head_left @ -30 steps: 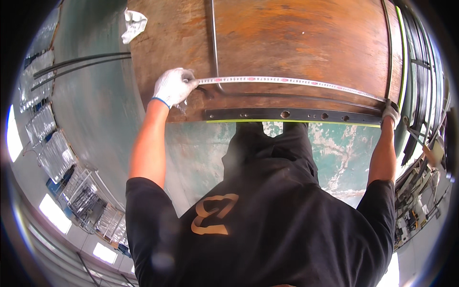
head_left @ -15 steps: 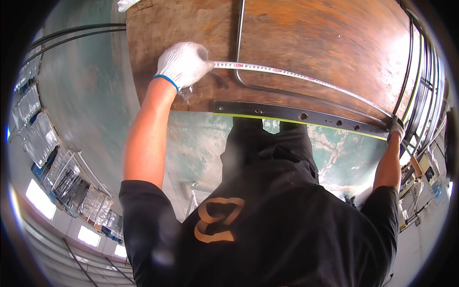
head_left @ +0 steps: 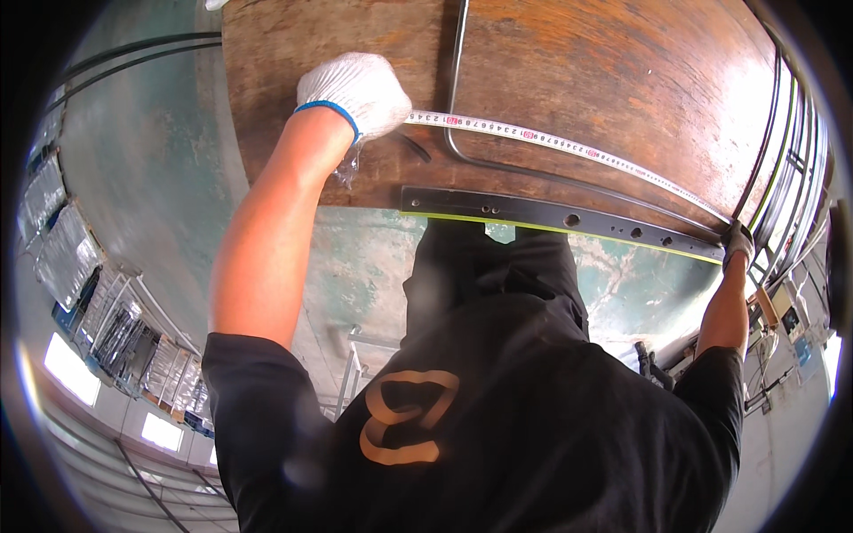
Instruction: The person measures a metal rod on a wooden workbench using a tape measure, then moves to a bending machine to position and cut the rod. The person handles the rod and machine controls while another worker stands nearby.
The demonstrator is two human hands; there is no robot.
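Note:
My left hand (head_left: 360,96), in a white knit glove with a blue cuff, is closed round one end of a tape measure (head_left: 542,138) above the wooden tabletop. The white blade stretches to the right, slanting toward me, to my right hand (head_left: 737,244) at the table's right edge. That hand is small in view and closed around the blade's far end, by the end of a thin bent metal rod (head_left: 560,179). The blade crosses over the rod near its rounded corner. A dark metal bar (head_left: 533,213) with several holes lies along the near edge.
The brown wooden tabletop (head_left: 569,62) is worn and stained. Long dark rods (head_left: 777,133) run along its right side, and more rods (head_left: 142,49) stick out at the left. Wrapped panels (head_left: 71,253) stand along the far left. A short dark strip (head_left: 415,147) lies near my left hand.
My left hand has turned and shifted slightly right and away from me, with the tape still in it. My right hand stays at the rod's end. The whole view has shifted slightly.

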